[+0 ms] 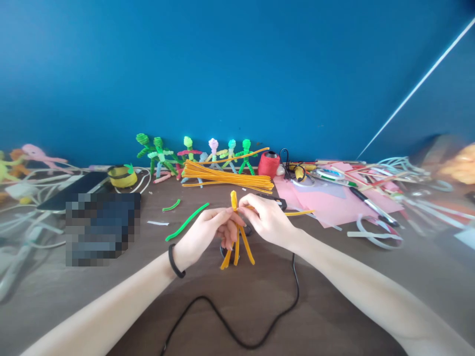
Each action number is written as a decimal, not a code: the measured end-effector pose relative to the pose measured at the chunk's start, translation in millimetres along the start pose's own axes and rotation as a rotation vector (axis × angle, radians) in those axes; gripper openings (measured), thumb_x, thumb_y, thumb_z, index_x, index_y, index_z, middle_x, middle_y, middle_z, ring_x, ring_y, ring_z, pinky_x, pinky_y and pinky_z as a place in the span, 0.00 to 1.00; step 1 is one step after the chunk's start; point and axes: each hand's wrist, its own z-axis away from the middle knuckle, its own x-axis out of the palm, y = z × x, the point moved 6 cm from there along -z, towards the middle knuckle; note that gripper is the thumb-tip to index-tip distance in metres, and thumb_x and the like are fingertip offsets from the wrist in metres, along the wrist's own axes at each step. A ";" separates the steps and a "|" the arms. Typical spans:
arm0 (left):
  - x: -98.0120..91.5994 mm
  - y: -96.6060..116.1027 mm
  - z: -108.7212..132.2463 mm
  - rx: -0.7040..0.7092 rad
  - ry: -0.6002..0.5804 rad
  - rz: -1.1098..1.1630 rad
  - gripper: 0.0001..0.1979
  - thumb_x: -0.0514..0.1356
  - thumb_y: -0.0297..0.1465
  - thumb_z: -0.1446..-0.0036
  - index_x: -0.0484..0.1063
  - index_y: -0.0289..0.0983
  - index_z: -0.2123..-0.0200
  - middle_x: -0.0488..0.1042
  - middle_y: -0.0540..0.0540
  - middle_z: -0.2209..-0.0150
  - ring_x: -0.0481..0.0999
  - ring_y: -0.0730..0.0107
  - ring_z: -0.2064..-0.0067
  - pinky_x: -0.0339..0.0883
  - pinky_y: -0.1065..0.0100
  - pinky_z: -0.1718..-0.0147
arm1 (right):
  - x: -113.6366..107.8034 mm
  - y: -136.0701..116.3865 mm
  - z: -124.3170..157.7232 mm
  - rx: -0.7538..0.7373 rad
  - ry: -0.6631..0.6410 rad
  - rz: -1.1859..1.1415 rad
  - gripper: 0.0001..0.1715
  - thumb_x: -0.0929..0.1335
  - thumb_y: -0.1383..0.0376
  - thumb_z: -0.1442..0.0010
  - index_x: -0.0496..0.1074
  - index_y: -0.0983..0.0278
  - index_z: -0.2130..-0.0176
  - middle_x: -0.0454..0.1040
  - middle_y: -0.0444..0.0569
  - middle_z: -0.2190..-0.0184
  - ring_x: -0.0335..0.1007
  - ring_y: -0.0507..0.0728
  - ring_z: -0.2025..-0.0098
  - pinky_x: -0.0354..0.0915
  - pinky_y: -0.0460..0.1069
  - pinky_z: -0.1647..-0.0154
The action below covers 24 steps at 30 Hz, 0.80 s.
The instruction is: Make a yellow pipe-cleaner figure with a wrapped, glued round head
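Note:
Between my hands is an orange pipe-cleaner figure, with a short wound loop on top and several loose strands hanging below. My left hand is closed on it from the left, thumb against the fingers just under the loop. From the right, my right hand pinches a strand at the same spot. An orange end sticks out past the right hand's far side. Part of the figure is hidden by my fingers. Green pipe-cleaner pieces lie left of my hands.
A bundle of orange pipe cleaners lies behind my hands. Finished pipe-cleaner dolls lean on the blue wall. Right are a red thread spool, pink paper and a marker. A black cable crosses the near table.

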 end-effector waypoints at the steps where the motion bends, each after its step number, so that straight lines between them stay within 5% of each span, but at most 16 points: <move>1: 1.0 -0.1 0.5 -0.008 -0.014 0.022 0.18 0.50 0.40 0.44 0.72 0.32 0.70 0.71 0.48 0.80 0.68 0.75 0.81 0.60 0.73 0.80 | -1.2 -1.5 0.2 -0.014 0.014 0.026 0.06 0.59 0.67 0.40 0.61 0.64 0.69 0.69 0.45 0.74 0.64 0.50 0.73 0.57 0.44 0.72; 11: 5.9 10.3 5.6 0.049 0.034 0.141 0.18 0.53 0.39 0.45 0.74 0.30 0.67 0.75 0.39 0.65 0.74 0.67 0.69 0.65 0.69 0.72 | -13.0 -29.8 4.8 -0.328 0.203 0.272 0.07 0.57 0.71 0.40 0.62 0.66 0.67 0.65 0.45 0.78 0.61 0.49 0.78 0.55 0.43 0.78; 19: 10.8 13.8 8.3 -0.031 -0.039 0.220 0.11 0.59 0.36 0.50 0.73 0.32 0.72 0.71 0.47 0.75 0.69 0.73 0.72 0.63 0.71 0.74 | -15.0 -42.2 11.6 -0.564 0.251 0.422 0.05 0.59 0.72 0.42 0.63 0.66 0.67 0.64 0.44 0.80 0.58 0.50 0.78 0.54 0.45 0.77; 24: 6.6 22.6 9.1 0.114 0.076 0.101 0.08 0.62 0.31 0.54 0.71 0.33 0.69 0.71 0.49 0.73 0.68 0.75 0.72 0.61 0.72 0.72 | -15.3 -41.0 10.7 -0.519 0.245 0.363 0.05 0.60 0.71 0.41 0.63 0.66 0.68 0.64 0.44 0.80 0.57 0.50 0.78 0.54 0.45 0.78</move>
